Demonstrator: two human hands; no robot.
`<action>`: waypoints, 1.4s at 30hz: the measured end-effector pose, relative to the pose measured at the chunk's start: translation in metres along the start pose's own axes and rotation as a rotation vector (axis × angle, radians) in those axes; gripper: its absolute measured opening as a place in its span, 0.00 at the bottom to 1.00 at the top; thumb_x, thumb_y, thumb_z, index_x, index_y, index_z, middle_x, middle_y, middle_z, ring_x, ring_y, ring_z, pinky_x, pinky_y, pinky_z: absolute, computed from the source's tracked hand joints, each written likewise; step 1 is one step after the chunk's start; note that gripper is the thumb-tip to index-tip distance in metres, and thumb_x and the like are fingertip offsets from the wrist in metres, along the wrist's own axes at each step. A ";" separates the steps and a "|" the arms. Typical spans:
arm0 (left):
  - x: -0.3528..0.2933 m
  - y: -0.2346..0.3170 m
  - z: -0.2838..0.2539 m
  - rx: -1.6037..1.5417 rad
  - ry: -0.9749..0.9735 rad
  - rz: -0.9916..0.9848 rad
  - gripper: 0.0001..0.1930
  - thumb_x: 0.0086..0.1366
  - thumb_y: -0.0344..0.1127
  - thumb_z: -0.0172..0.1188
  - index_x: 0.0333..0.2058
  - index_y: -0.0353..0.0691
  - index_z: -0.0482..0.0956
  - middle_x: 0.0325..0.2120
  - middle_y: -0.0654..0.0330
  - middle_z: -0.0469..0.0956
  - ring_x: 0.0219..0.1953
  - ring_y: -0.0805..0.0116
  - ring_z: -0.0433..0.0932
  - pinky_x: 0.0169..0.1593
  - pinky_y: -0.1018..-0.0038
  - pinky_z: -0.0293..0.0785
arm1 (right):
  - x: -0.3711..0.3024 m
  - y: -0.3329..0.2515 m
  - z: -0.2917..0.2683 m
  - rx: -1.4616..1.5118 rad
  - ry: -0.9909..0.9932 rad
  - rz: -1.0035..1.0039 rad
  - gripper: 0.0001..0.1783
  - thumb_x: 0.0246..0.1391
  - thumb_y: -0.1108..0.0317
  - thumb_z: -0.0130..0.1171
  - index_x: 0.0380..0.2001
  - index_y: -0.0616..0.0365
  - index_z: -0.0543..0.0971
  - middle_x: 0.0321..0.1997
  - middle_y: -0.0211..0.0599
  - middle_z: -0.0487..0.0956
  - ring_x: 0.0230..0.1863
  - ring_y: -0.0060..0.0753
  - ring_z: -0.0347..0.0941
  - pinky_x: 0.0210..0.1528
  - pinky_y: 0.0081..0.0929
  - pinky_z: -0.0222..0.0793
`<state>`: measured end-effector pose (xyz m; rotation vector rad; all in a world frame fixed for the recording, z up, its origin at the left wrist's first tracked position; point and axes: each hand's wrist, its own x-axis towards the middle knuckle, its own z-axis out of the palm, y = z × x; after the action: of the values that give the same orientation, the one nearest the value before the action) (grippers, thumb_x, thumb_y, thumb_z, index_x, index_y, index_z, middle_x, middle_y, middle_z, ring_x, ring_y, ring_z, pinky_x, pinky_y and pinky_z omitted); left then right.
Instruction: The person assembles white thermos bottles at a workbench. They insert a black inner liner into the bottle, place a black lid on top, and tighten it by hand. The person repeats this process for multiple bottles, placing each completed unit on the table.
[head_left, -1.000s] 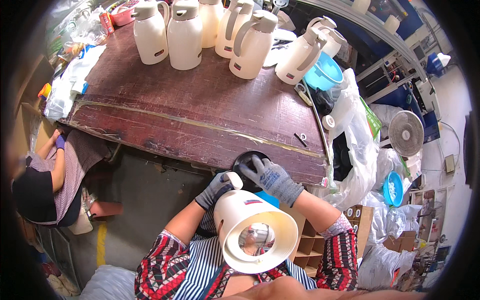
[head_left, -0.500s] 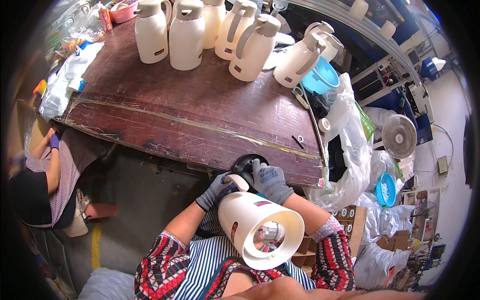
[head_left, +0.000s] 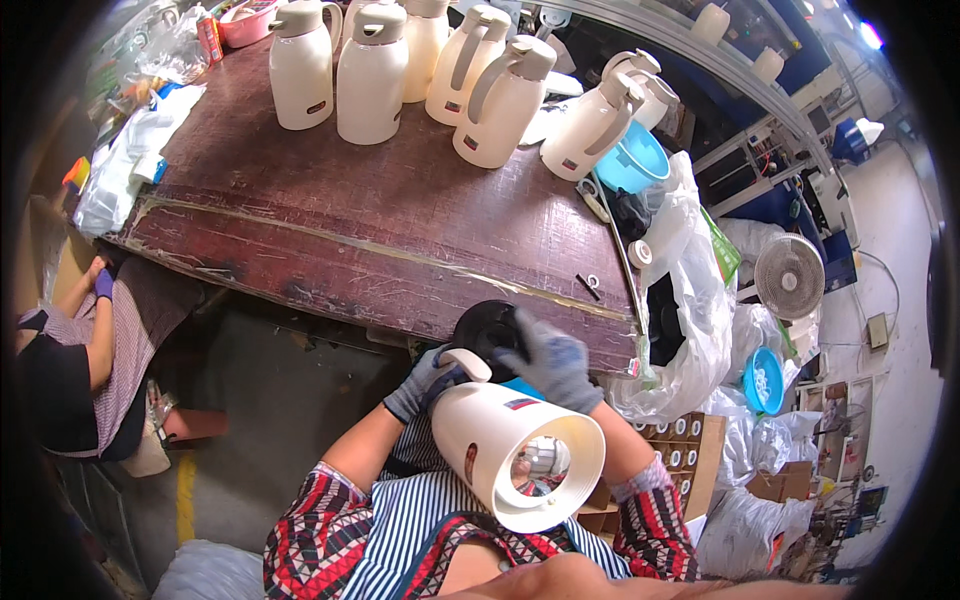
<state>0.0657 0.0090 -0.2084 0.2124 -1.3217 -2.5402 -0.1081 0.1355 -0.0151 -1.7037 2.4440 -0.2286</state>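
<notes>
A cream vacuum jug [head_left: 480,430] lies tilted against my body, its wide opening toward me and a shiny mirrored liner showing inside. My left hand [head_left: 424,384], in a grey glove, is closed around the jug by its pale curved handle [head_left: 467,364]. Beyond the jug, at the table's front edge, is a round black disc-like part [head_left: 487,328]. My gloved right hand [head_left: 552,362] is blurred beside that part, over the jug's far side; whether its fingers grip anything cannot be made out. A bit of blue [head_left: 522,387] shows beneath it.
Several finished-looking cream jugs [head_left: 372,85] stand along the far side of the dark wooden table [head_left: 350,215]. A blue bowl [head_left: 635,160] and plastic bags [head_left: 680,290] crowd the right edge. A partitioned carton [head_left: 705,455] sits lower right. Another person [head_left: 90,370] sits at left.
My right hand has shifted right and slightly down off the black part, exposing more of it, and is now blurred. A patch of blue shows below it. My left hand keeps its hold.
</notes>
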 end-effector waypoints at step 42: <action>-0.033 0.071 -0.017 -0.153 0.514 0.266 0.09 0.75 0.37 0.61 0.39 0.38 0.76 0.28 0.66 0.78 0.31 0.76 0.77 0.38 0.77 0.77 | -0.069 -0.043 -0.104 0.357 0.214 -0.287 0.57 0.44 0.39 0.72 0.72 0.61 0.66 0.78 0.65 0.54 0.79 0.72 0.46 0.77 0.58 0.43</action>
<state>0.1133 -0.0325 -0.1598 0.5713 -0.8874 -2.1496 -0.0672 0.1898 0.0986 -1.9314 2.1073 -0.8651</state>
